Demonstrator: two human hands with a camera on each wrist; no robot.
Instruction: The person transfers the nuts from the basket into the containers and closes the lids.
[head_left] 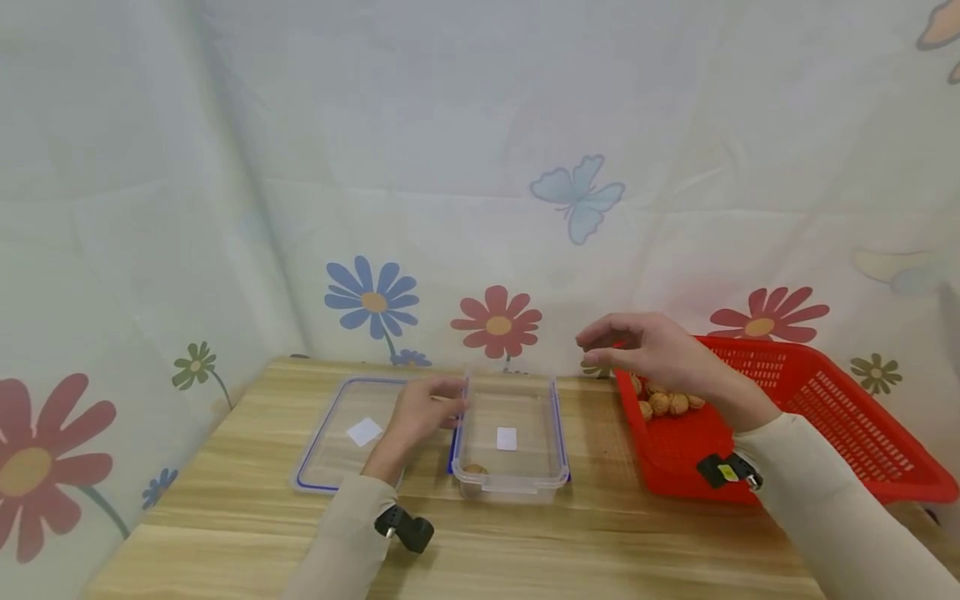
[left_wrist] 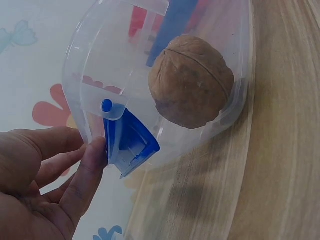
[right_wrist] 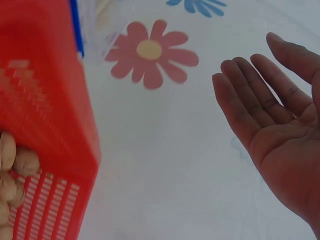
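Note:
A clear plastic food box (head_left: 507,487) with blue side latches stands on the table, with one walnut (left_wrist: 192,82) at its near left corner. My left hand (head_left: 429,410) pinches the box's left rim between thumb and fingers, close by a hanging blue latch (left_wrist: 127,142). Above the left edge of a red basket (head_left: 660,475) hovers my right hand (head_left: 660,350), its fingers slightly bent and apart, with nothing held. Several walnuts (head_left: 667,403) lie in that basket's left part, below the hand.
The box's clear lid (head_left: 333,433), with a blue seal and a white label, lies flat to the left. A wooden table (head_left: 585,542) carries everything. Behind it hangs a flower-printed cloth (head_left: 450,125).

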